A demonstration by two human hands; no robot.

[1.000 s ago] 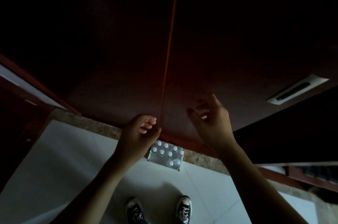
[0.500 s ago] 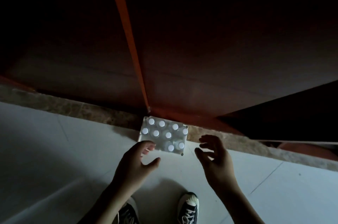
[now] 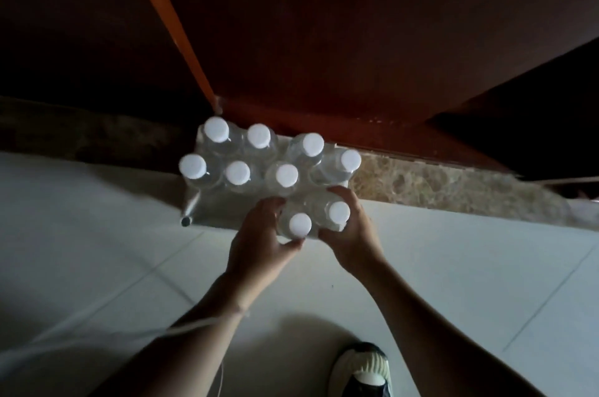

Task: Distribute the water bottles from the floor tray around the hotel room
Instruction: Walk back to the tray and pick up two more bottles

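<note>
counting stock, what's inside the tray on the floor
Nine white-capped water bottles stand upright in the tray. The left hand and right hand cover the sides of the two nearest; the tray bottom is hidden.

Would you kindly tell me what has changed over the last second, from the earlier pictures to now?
Both hands came down from the wooden doors to the tray. The left hand now grips one near bottle; the right hand grips its neighbour. The other seven bottles stay standing in the tray, which has not shifted.
</note>
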